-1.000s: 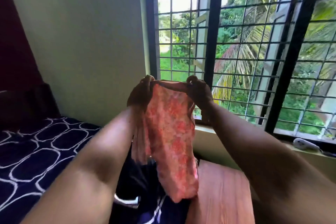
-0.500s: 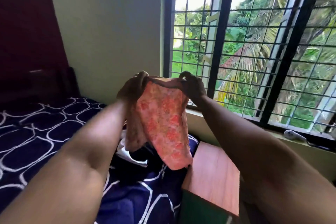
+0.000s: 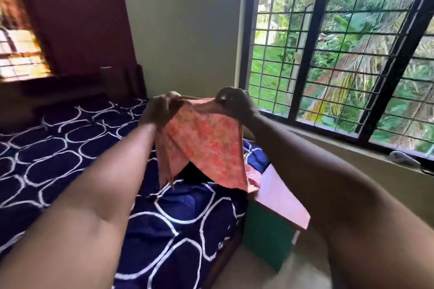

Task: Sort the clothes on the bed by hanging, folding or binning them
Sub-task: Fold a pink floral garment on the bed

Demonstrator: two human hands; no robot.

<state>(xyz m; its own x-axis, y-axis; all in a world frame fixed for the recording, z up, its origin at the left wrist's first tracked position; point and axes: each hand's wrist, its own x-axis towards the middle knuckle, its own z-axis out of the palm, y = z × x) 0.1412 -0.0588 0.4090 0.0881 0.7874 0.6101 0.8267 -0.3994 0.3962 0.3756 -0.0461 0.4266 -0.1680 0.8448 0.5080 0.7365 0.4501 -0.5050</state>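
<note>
The left grip point(image 3: 162, 110) and the right grip point(image 3: 234, 103) are raised side by side in front of the person, each with fingers curled and pinching one top corner of an orange-pink patterned cloth point(image 3: 206, 145). The top edge runs nearly taut between the two grips, sagging a little in the middle. The cloth hangs down from there in the air, spread wide under the right grip and bunched into narrow folds under the left one. Its lower edge hangs above the near right corner of the bed point(image 3: 70, 159); whether it touches anything there cannot be told.

Under the hanging cloth a dark garment point(image 3: 195, 173) lies on the bed, which is covered by a navy sheet with white rings. Just beside the bed's right edge stands a green stand point(image 3: 270, 232) with a wooden top. Behind it runs a barred window point(image 3: 328, 54) with greenery outside, and a small white object point(image 3: 401, 157) lies on the sill point(image 3: 340, 141). A plain pale wall point(image 3: 183, 30) fills the space behind the grips.
</note>
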